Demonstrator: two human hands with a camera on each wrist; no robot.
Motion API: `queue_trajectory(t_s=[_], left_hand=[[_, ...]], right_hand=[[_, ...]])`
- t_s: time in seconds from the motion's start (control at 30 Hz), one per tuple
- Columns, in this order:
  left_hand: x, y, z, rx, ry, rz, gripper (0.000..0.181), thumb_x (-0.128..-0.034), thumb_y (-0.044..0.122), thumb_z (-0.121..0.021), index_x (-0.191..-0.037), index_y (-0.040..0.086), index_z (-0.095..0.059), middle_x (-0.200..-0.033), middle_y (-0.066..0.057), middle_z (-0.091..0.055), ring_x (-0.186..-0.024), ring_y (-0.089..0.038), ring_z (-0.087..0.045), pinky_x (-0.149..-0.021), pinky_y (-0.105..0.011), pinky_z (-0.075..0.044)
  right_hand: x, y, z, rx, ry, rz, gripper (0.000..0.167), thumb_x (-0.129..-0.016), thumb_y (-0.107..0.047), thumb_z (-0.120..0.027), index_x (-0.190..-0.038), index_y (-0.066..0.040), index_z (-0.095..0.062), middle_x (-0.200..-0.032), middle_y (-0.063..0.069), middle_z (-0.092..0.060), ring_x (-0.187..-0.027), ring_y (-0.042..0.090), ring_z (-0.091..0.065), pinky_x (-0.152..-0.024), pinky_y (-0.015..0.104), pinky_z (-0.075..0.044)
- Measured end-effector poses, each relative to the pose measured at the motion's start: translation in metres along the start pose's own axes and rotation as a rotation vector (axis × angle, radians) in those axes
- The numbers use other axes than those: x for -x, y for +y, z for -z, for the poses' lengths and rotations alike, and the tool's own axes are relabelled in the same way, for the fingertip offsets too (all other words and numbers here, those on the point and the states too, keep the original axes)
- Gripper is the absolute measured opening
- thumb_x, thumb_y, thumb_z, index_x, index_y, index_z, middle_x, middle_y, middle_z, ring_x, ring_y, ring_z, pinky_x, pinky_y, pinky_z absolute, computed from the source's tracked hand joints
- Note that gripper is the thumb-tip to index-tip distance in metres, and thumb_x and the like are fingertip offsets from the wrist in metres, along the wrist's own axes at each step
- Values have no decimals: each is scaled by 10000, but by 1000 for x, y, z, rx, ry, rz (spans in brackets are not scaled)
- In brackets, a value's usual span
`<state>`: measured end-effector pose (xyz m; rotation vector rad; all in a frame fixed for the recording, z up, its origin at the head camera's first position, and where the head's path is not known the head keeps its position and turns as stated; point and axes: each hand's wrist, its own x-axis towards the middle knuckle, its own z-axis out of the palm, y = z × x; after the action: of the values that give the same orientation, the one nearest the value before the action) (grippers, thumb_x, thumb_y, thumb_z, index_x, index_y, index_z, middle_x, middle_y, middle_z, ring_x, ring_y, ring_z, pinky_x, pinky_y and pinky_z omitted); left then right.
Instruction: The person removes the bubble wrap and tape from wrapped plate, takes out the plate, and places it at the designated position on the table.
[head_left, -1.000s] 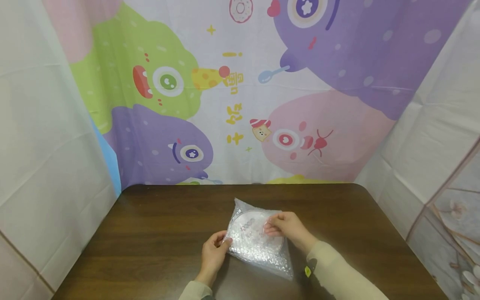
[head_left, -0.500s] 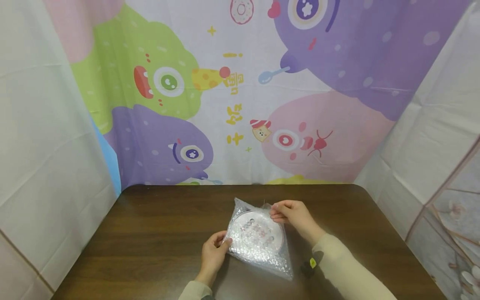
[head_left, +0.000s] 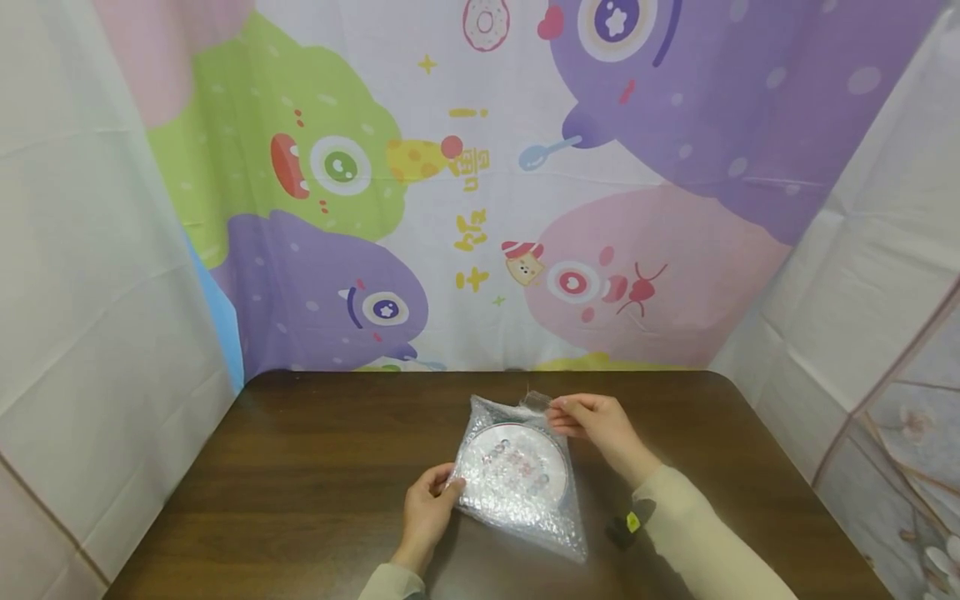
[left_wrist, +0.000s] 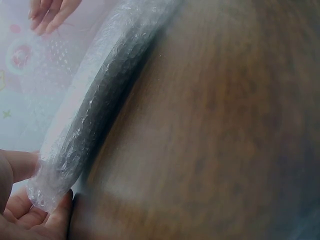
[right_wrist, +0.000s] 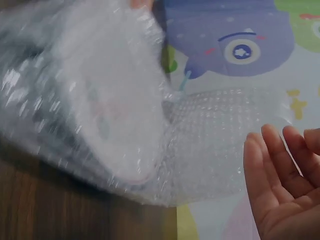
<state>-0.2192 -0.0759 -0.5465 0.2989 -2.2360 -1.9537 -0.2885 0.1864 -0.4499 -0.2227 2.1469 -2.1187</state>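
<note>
A clear bubble wrap bag [head_left: 517, 521] rests at a slant near the table's middle. Inside it shows a white round plate [head_left: 517, 462] with a small printed pattern and a thin dark rim. My left hand [head_left: 429, 508] grips the bag's left edge, thumb on top and fingers beneath, as the left wrist view also shows. At the bag's far right corner, my right hand [head_left: 592, 421] pinches a loose clear flap [head_left: 534, 402] and holds it raised. The right wrist view has this flap [right_wrist: 215, 145] stretching from the bag toward my fingertips.
The dark brown wooden table [head_left: 315, 467] carries the bag. Behind it hangs a curtain [head_left: 480, 333] printed with cartoon monsters. Pale sheets [head_left: 97, 292] line both sides.
My right hand has moved from over the plate outward to the far right corner, drawing the clear flap back and uncovering more of the plate's pattern. The left hand keeps its grip.
</note>
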Motion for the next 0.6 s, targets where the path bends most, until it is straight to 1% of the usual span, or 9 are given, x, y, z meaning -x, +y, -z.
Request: queue_trajectory(t_s=[0.07, 0.13, 0.2, 0.27, 0.33, 0.4, 0.47, 0.53, 0.6], left_hand=[[0, 0, 0, 0, -3, 0, 301, -845, 77, -716, -1126, -24, -677, -1048, -167, -713, -843, -109, -602, -673, -183, -475], [0, 0, 0, 3, -5, 5, 300, -846, 76, -716, -1127, -22, -677, -1049, -167, -713, -841, -110, -601, -673, -182, -475], [0, 0, 0, 5, -5, 3, 302, -846, 75, -717, -1128, -25, -676, -1049, -170, -713, -841, -111, -601, -672, -180, -475], [0, -1, 0, 3, -2, 1, 301, -846, 73, -717, -1126, -29, -676, -1047, -171, -712, -840, -112, -597, -673, -179, -475], [0, -1, 0, -1, 2, -1, 299, -845, 74, -717, -1124, -29, -677, -1046, -169, -712, -840, -111, -593, -673, -178, -474], [-1, -1, 0, -2, 3, -2, 299, -844, 71, -717, -1123, -31, -678, -1047, -171, -711, -841, -111, -590, -674, -176, -474], [-1, -1, -1, -3, 3, 3, 294, -843, 66, -716, -1120, -28, -680, -1048, -170, -711, -840, -111, -588, -676, -174, -473], [-1, -2, -1, -1, 3, 6, 291, -841, 59, -715, -1117, -27, -681, -1048, -172, -711, -838, -112, -587, -676, -173, -473], [-1, -1, -1, -3, 3, 4, 291, -839, 56, -714, -1117, -27, -681, -1047, -174, -711, -836, -113, -587, -674, -172, -473]], right_hand=[[1, 2, 0, 74, 24, 27, 343, -991, -137, -570, -1121, 177, -618, -937, 170, -743, -816, 137, -725, -847, 421, -583], [3, 4, -1, 193, 46, 79, 287, -988, -132, -574, -1059, 132, -660, -933, 193, -734, -792, 127, -711, -819, 391, -597], [5, 6, -2, 359, 66, 152, 225, -979, -127, -584, -993, 67, -698, -940, 191, -729, -791, 110, -684, -783, 328, -599], [8, 7, -3, 531, 79, 232, 173, -964, -136, -607, -966, -7, -722, -941, 124, -739, -829, 133, -671, -772, 296, -573], [9, 9, -4, 664, 86, 294, 141, -949, -143, -628, -978, -56, -735, -985, 82, -743, -913, 183, -680, -817, 332, -557], [9, 11, -5, 777, 90, 344, 147, -938, -143, -638, -1030, -85, -737, -1047, 60, -740, -972, 209, -678, -853, 382, -545], [8, 13, -5, 836, 75, 379, 182, -934, -133, -638, -1085, -79, -726, -1095, 71, -728, -926, 208, -673, -821, 393, -547], [6, 16, -4, 864, 55, 391, 219, -937, -130, -635, -1135, -74, -710, -1123, 72, -712, -807, 149, -633, -739, 327, -533], [4, 18, -3, 881, 38, 390, 255, -939, -126, -632, -1181, -71, -690, -1156, 75, -695, -697, 89, -538, -657, 260, -481]])
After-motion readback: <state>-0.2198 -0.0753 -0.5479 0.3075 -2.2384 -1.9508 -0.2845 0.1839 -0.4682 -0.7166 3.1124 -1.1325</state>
